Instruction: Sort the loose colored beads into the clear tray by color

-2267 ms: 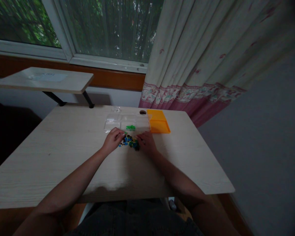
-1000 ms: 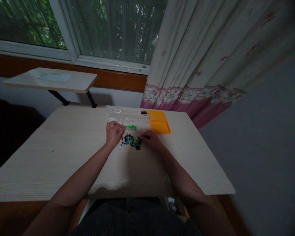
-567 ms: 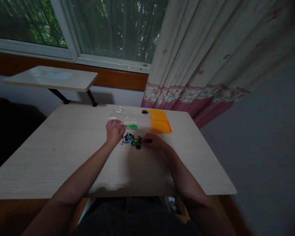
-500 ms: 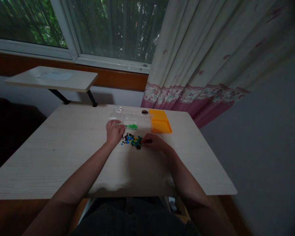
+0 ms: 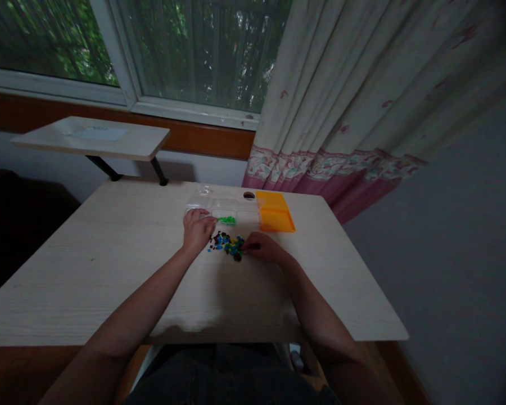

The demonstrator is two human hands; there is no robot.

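A pile of small loose pieces [image 5: 226, 244], blue, dark brown, yellow and green, lies on the table. My right hand [image 5: 265, 247] is at the pile's right edge, its fingers pinched together over the pieces; what sits between the fingertips is too small to make out. Left of the pile, my left hand [image 5: 197, 229] rests against the clear plastic box [image 5: 248, 208]. Its thumb and fingers come together close to the green pieces [image 5: 226, 220] gathered in one compartment of that box. Whether a piece is between them cannot be made out.
An open orange plastic box [image 5: 275, 211] lies to the right of the clear box. Behind them is a round hole [image 5: 248, 196] in the table [image 5: 109, 270]. A raised shelf [image 5: 93, 138] stands at the back left. A curtain [image 5: 320, 135] hangs behind the table.
The view has tilted slightly, so everything sits a little lower. Both hands stay at nearly the same places, with only small finger movements.
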